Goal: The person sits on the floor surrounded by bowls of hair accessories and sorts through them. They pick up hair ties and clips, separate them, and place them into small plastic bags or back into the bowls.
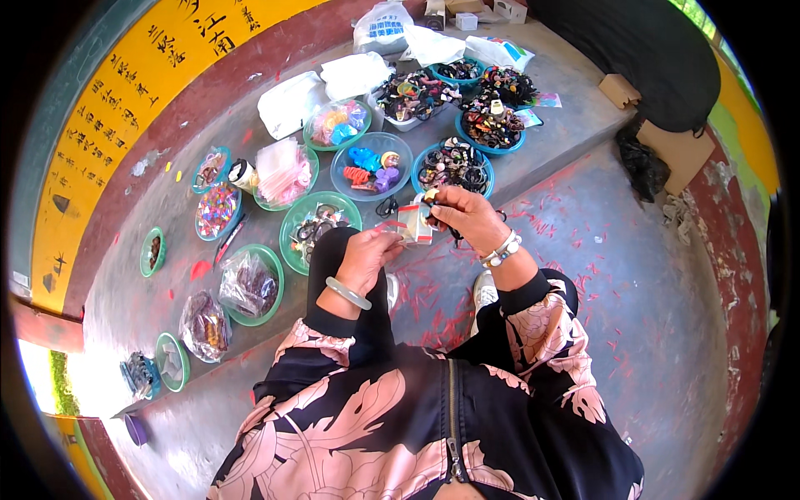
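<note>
Card (415, 223), white w/ red edges, is held near front edge of ledge (558, 125), by green bowl (293, 215); L hand (365, 257) prob. pinches its side, hard to see; R hand (473, 218) pinches tiny yellow piece (432, 193).

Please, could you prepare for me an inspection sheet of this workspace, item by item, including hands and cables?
Surface: grey ledge, crowded with bowls.
Things in hand: white-and-red piece, material unclear; small yellow-and-dark piece.
Clutter: red scraps scattered over the grey floor; filled clear plastic bag on the ledge.
Hands: left hand pinches at the white-and-red piece; right hand grips the yellow-and-dark piece.
Cables: nothing seen.
Surroundings: yellow wall panel with dark writing; brown cardboard at right.
</note>
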A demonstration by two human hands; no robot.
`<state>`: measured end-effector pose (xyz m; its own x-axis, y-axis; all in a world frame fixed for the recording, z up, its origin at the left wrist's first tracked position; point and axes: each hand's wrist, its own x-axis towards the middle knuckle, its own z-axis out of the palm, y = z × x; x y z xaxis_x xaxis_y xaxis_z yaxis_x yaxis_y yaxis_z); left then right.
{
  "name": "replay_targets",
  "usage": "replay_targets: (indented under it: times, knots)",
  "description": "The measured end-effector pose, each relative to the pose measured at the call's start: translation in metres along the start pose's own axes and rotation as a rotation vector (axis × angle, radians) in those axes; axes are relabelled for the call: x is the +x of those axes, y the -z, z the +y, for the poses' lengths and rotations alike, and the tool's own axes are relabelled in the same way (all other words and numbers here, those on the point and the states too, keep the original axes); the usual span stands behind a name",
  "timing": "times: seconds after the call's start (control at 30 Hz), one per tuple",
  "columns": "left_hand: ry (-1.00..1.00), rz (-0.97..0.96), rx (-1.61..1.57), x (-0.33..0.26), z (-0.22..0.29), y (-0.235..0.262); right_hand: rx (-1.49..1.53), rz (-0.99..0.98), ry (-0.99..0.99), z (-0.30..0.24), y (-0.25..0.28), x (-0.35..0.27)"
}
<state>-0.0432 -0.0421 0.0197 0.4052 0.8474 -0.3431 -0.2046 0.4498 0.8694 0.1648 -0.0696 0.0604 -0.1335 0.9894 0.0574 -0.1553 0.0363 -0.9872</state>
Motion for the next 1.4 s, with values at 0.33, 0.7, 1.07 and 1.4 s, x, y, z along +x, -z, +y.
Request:
replay_targets:
  times: [0.33,0.7,1.07,1.4]
  knots:
    - [-0.014,0.003,0.303,0.006,-0.011,-0.01,-0.15,-0.267,0.085,0.001,-0.008,-0.003]
    - [-0.082,-0.09,0.553,0.009,-0.02,-0.005,-0.794,-0.102,0.032,0.007,-0.01,-0.001]
    - [0.006,-0.206,0.424,0.004,-0.015,-0.006,-1.149,-0.185,0.27,0.014,-0.011,-0.006]
    - [0.032,-0.282,0.339,0.002,-0.014,-0.013,-1.295,-0.23,0.193,0.017,-0.01,-0.003]
